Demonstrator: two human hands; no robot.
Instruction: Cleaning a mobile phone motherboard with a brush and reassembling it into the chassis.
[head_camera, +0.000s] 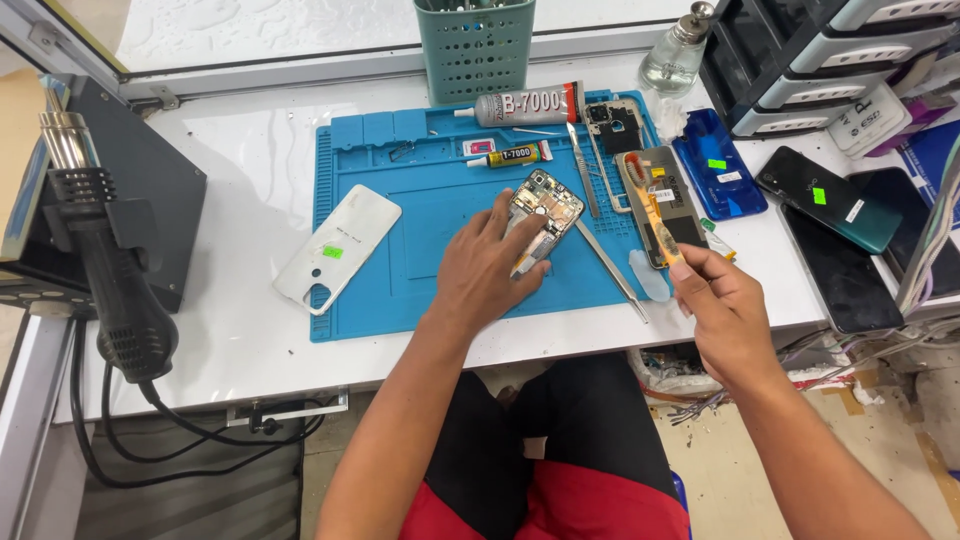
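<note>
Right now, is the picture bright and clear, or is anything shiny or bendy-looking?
Head view: bright, even light and sharp focus; soft shadows under the left hand on the opened phone and under the right hand; pale glare on the white table; the table edges bow a little from the wide lens.

On the tabletop (250, 340) lie one blue mat (380, 290), two glue tubes (520, 105), one opened phone (545, 205), one white back cover (338, 248), one blue back cover (720, 165), one heat gun (100, 250) and one green basket (475, 50).
</note>
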